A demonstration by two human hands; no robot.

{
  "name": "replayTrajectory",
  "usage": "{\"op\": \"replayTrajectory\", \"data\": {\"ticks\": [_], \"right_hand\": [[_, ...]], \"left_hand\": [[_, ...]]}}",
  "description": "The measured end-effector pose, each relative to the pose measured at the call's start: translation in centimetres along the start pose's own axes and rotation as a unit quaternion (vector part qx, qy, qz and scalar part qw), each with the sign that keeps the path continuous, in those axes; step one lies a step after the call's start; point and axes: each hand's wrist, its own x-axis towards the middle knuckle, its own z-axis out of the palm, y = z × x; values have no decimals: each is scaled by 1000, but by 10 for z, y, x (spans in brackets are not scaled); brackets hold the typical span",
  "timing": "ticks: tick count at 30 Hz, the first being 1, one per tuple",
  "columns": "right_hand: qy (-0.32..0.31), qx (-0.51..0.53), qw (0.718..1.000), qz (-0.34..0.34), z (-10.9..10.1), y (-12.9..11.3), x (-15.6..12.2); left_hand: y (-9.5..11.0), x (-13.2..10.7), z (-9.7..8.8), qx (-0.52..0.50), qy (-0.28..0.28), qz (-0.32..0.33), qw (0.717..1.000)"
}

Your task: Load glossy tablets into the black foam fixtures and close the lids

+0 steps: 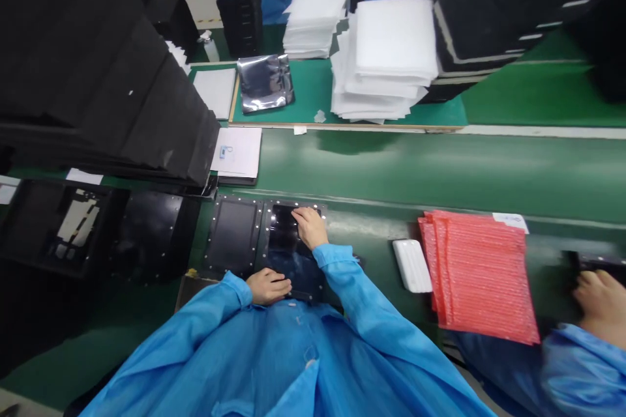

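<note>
A dark glossy panel, like a tablet screen (286,249), lies in a flat black fixture (264,254) with white dots along its rim, right in front of me. My left hand (268,287) rests at the near left corner of the panel, fingers stretched out and close together. On the panel's far right part lies my right hand (310,227), its fingers slightly bent and pointing left, fingertips touching the surface. I see nothing lifted in either hand. A second black fixture plate (233,232) with white dots adjoins on the left.
Tall black foam trays (166,98) rise at the left, near an open tray with a device part (78,225). Right are a white block-shaped item (412,265), red bubble bags (482,273) and a co-worker's hand (601,300). White foam sheets (396,39) stand on the raised shelf (308,94).
</note>
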Motion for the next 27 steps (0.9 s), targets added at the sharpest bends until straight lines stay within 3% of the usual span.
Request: {"op": "replayTrajectory", "data": {"ticks": [6,10,12,14,16,18,19,22,27], "right_hand": [[-4,-9,998,60,11,-2,1],[38,-49,991,121,14,-28,-6],[58,-45,988,137,17,-46,-15],[68,-31,985,156,21,-64,-32],[65,-11,981,180,24,-80,-53],[56,9,978,202,27,-94,-76],[53,19,976,210,28,-100,-86],[54,59,969,234,33,-113,-104],[20,149,949,275,30,-116,-100]], "left_hand": [[-3,10,9,32,61,70,995],[-2,8,-6,20,72,100,992],[-10,-10,-19,-1,91,69,993],[-27,-40,-33,-19,137,-55,989],[-48,-73,-46,-26,192,-257,947],[-67,-96,-54,-29,218,-449,866],[-73,-101,-56,-33,220,-511,830],[-74,-89,-58,-68,232,-585,774],[-61,-66,-75,-234,349,-630,653]]}}
